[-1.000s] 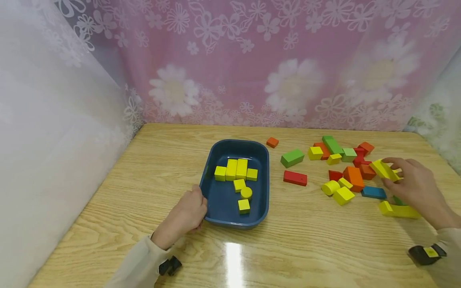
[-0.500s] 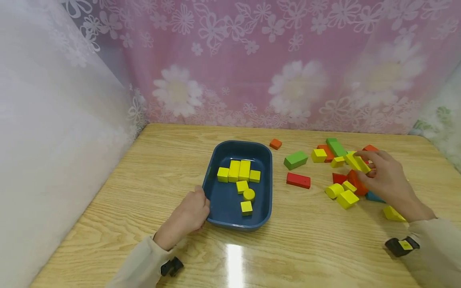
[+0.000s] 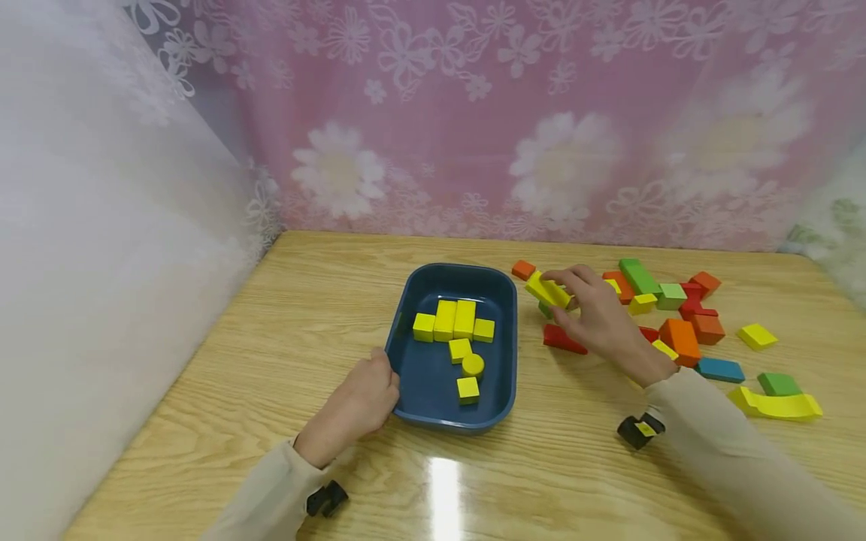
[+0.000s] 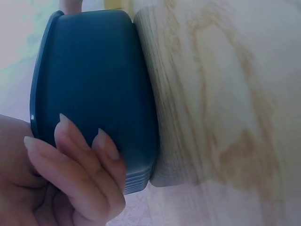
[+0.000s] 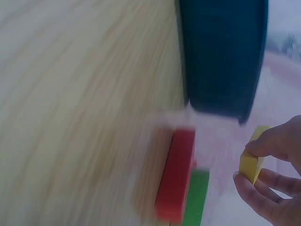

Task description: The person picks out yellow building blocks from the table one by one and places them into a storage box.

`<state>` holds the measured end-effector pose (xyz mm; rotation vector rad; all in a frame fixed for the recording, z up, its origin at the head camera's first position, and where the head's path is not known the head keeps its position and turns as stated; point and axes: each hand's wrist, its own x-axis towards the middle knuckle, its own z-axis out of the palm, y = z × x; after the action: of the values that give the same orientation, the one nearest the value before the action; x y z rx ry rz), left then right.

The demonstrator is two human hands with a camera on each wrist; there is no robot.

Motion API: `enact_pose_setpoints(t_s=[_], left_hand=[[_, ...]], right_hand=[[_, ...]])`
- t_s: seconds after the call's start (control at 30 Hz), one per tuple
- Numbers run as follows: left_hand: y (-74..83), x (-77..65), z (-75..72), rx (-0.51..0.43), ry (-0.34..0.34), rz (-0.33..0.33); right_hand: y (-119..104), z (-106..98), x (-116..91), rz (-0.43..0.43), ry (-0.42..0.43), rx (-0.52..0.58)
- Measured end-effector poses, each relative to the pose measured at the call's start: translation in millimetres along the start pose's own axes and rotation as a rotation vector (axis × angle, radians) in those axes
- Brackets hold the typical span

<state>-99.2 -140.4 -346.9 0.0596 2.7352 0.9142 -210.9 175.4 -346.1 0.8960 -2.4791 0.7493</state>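
Note:
In the head view my left hand [image 3: 358,397] grips the near left corner of a dark blue plastic bin [image 3: 428,387]. The left wrist view has its fingers [image 4: 77,172] curled against the bin's outer wall [image 4: 96,80]. Several yellow blocks [image 3: 444,321] lie inside, including two long ones and a short cylinder [image 3: 473,365]. My right hand [image 3: 598,319] pinches a yellow block [image 3: 545,291] between thumb and fingers, just right of the bin. The right wrist view shows this block [image 5: 250,164] held above the table, beyond the bin's wall [image 5: 223,56].
Below the right hand lie a red block [image 3: 563,340] and a mostly hidden green one. A small orange block [image 3: 523,270] sits behind. Mixed blocks spread to the right, among them an orange block [image 3: 679,343], a blue plank [image 3: 720,369] and a curved yellow piece [image 3: 774,403].
My right hand has carried the yellow block leftward from the pile on the right to near the bin. The left hand has kept its grip on the bin.

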Motion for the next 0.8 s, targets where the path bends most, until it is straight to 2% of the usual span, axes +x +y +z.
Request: enact_pose_setpoints(t_s=[0.2, 0.4, 0.57, 0.7, 0.8], left_hand=[[3.9, 0.9, 1.0, 0.036, 0.006, -0.015], [3.6, 1.0, 0.6, 0.053, 0.008, -0.023], [2.6, 1.1, 0.2, 0.062, 0.017, -0.024], [2.5, 0.6, -0.2, 0.061, 0.024, -0.011], [2.4, 0.6, 0.0, 0.066, 0.026, -0.010]], right_hand=[[-16, 15, 10, -0.028, 0.005, 0.011], [-28, 19, 18, -0.017, -0.020, 0.034], [-42, 22, 26, -0.057, -0.055, 0.019], [-57, 30, 33, -0.104, -0.107, 0.022], [-74, 40, 36, -0.122, -0.189, 0.026]])
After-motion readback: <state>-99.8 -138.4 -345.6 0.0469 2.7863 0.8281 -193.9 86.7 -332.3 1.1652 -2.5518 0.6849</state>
